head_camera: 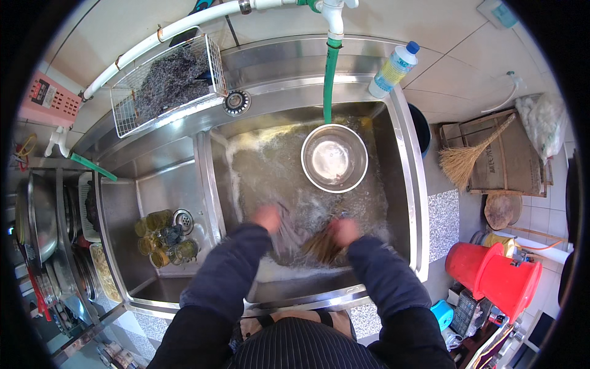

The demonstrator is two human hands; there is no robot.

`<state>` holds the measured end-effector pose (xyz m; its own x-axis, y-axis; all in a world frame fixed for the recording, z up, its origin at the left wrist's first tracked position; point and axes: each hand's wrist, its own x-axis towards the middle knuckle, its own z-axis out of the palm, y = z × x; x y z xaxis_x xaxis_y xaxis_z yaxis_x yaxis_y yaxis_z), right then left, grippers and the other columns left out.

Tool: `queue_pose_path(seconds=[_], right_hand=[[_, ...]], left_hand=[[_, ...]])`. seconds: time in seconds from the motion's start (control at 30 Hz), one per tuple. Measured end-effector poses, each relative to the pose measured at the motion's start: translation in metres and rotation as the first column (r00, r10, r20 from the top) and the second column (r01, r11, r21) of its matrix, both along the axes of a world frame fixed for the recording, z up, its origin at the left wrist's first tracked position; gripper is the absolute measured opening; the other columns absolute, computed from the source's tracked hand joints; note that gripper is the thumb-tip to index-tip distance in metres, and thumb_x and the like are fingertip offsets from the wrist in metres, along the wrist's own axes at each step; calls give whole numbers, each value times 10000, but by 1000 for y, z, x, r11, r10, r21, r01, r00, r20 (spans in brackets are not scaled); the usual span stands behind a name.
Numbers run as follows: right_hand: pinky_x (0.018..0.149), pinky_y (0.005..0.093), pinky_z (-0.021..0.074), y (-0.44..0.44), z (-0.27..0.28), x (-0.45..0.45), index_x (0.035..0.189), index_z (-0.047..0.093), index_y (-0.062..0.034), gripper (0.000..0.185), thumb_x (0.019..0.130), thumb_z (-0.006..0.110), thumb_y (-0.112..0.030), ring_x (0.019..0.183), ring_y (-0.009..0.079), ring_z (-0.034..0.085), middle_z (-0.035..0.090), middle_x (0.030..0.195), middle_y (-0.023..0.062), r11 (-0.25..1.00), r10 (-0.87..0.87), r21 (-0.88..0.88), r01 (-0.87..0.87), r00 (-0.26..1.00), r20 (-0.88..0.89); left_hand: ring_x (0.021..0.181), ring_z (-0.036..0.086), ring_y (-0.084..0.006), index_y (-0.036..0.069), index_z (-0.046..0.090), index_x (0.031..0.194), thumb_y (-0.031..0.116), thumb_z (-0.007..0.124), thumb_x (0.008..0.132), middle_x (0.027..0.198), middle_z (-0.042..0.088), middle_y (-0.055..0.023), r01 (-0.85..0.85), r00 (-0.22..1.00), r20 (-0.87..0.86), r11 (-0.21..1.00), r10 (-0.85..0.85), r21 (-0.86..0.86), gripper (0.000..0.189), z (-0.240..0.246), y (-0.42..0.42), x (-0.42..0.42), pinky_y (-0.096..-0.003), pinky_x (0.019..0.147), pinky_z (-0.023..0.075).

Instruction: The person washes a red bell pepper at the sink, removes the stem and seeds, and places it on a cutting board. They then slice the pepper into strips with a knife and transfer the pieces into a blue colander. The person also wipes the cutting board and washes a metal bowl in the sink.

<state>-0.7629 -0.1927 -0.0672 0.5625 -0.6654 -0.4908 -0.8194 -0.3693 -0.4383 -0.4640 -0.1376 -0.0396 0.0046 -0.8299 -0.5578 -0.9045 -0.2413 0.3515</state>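
Note:
Both my hands are over the water in the right basin (401, 203) of a stainless steel double sink. My left hand (268, 218), blurred by motion, is closed on a greyish cloth-like bundle (286, 233) that trails in the water. My right hand (345, 231), also blurred, grips a brown bristly brush or whisk (321, 245). Beyond them a steel bowl (334, 158) sits in the cloudy water, below the end of a green hose (329, 83). Fingers and the grips themselves are too smeared for detail.
In the left basin several glass jars or cups (159, 256) stand near the drain (183, 221). A wire basket (170, 83) of dark scourers, a sink strainer (236, 102) and a plastic bottle (394, 69) line the back ledge. Red buckets (493, 276) lie at right.

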Motion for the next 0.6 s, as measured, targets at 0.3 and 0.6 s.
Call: queue_pose_path(seconds=[0.3, 0.6], right_hand=[[701, 439, 501, 60, -14, 17, 931, 632, -85, 145, 818, 547, -122, 811, 332, 635, 640, 848, 175, 978, -153, -125, 167, 981, 119], [754, 413, 530, -63, 38, -32, 955, 687, -83, 245, 725, 610, -113, 845, 360, 650, 674, 886, 178, 867, -496, -62, 495, 869, 3]], left_hand=[[870, 632, -390, 39, 629, 912, 135, 557, 790, 891, 654, -213, -138, 990, 1, 990, 139, 34, 171, 16, 13, -30, -498, 728, 497], [713, 615, -346, 82, 676, 760, 130, 576, 727, 737, 637, -166, -457, 888, -137, 873, 439, -172, 115, 5, -20, 24, -438, 641, 479]])
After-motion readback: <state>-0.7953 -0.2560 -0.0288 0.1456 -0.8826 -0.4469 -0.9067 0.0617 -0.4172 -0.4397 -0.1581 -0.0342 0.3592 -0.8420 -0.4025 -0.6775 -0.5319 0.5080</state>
